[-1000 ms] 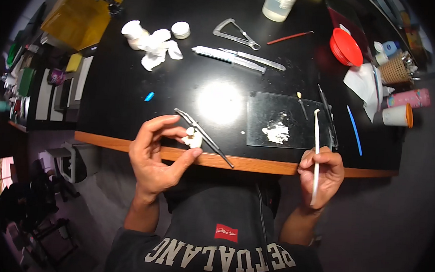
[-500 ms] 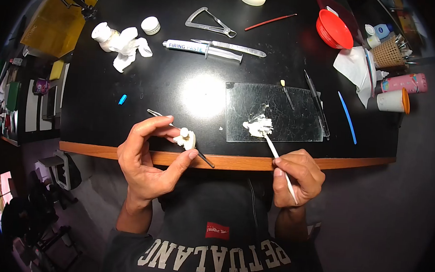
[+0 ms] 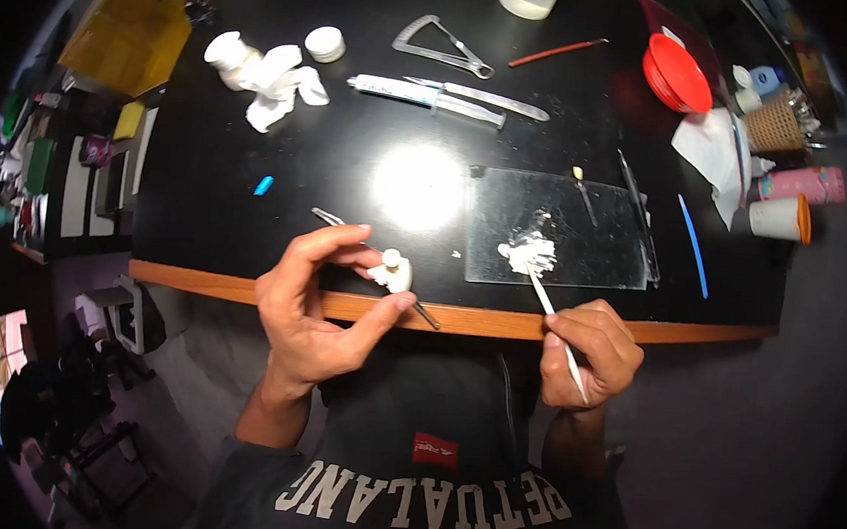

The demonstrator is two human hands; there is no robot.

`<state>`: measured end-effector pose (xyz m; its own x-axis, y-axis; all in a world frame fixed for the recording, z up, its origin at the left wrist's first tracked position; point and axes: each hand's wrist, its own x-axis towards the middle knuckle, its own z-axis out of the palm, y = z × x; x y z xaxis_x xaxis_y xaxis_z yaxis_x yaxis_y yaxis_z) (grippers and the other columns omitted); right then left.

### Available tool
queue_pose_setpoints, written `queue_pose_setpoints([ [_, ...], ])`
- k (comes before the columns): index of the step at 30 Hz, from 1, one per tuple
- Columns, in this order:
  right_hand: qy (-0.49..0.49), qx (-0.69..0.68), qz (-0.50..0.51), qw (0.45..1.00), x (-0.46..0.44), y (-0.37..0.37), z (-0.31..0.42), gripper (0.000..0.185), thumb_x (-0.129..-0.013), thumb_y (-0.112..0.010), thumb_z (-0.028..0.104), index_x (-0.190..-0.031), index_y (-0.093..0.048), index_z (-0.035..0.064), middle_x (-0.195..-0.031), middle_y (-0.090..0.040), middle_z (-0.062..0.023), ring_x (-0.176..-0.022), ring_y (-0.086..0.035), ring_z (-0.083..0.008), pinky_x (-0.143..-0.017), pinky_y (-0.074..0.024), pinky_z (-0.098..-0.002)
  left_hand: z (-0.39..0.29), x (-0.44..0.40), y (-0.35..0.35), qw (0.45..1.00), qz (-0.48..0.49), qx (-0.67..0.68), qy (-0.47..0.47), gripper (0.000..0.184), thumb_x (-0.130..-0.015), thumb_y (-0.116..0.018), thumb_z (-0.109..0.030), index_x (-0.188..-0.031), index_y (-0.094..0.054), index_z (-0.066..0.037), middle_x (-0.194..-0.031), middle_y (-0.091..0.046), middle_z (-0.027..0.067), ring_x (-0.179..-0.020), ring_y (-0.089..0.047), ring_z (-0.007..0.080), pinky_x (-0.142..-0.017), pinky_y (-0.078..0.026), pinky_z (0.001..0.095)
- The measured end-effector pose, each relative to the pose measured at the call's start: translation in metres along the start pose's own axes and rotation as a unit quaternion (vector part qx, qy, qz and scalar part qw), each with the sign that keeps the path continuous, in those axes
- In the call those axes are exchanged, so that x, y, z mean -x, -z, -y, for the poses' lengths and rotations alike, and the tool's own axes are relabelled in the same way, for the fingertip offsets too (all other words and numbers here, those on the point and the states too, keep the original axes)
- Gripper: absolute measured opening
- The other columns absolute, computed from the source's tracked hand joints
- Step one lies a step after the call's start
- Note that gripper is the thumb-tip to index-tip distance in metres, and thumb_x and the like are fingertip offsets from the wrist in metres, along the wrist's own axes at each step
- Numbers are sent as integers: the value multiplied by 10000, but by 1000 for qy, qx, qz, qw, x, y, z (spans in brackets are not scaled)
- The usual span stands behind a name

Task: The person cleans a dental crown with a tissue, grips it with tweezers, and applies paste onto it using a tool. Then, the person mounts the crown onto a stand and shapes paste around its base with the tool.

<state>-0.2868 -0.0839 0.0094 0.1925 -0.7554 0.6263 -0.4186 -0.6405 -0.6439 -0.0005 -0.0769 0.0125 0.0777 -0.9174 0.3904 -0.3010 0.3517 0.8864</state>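
Note:
Between the thumb and fingers of my left hand [image 3: 319,307] is a small white model piece [image 3: 394,270], held over the table's wooden front edge. A thin metal tool [image 3: 423,313] runs behind the piece, its far end showing past my fingers. My right hand [image 3: 593,352] pinches a slim white tool [image 3: 558,321], whose tip touches the white paste [image 3: 529,254] on a glass slab [image 3: 599,246]. A small brush-like tool with a pale tip [image 3: 585,195] rests on the slab, and a dark pen-like tool [image 3: 638,210] lies along its right side.
A syringe [image 3: 424,97], a metal knife [image 3: 492,100], a caliper [image 3: 442,47] and a red tool [image 3: 558,53] lie farther back. Crumpled tissue [image 3: 277,86] and a white jar [image 3: 325,44] are back left. A red bowl [image 3: 676,74], blue stick [image 3: 693,244] and cup [image 3: 775,218] are right.
My right hand has turned the white tool and brought its tip down into the paste, where it stays. My left hand keeps its hold on the model piece. The camera view has shifted slightly.

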Motion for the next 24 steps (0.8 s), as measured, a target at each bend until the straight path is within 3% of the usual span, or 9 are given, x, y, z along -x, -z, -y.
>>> queue_pose_setpoints([
  [3,-35,-41,-27,998,1,-6,7,207,-741,-683,-47,-942,-734,-48,-758,-730,-131,-605,-687,-228,-552,-545,-320,0,-1,2,1000,3,10,-2,635,-726,-966,11,-1272,-648,72,-989,-759,130,-902,-757,160,-836,-601,277],
  [10,50,-120,-38,991,-12,-65,35,232,-814,-718,-20,-1045,-739,-9,-808,-727,-95,-657,-700,-202,-569,-591,-317,4,1,4,999,-3,52,6,663,-732,-979,-19,-1281,-623,85,-947,-780,151,-920,-778,166,-830,-624,273],
  [15,90,-77,-25,993,-11,-72,32,202,-861,-748,42,-1061,-745,19,-843,-756,-51,-662,-704,-152,-502,-500,-270,5,0,4,998,-2,60,-2,657,-738,-973,-16,-1280,-619,92,-953,-780,160,-915,-780,172,-822,-622,271],
  [24,104,-55,-7,993,-9,-73,30,217,-848,-753,39,-1064,-749,22,-839,-756,-50,-634,-688,-129,-481,-447,-253,7,0,6,997,13,71,-5,656,-743,-970,-23,-1284,-616,90,-943,-787,163,-894,-782,175,-811,-616,265],
])
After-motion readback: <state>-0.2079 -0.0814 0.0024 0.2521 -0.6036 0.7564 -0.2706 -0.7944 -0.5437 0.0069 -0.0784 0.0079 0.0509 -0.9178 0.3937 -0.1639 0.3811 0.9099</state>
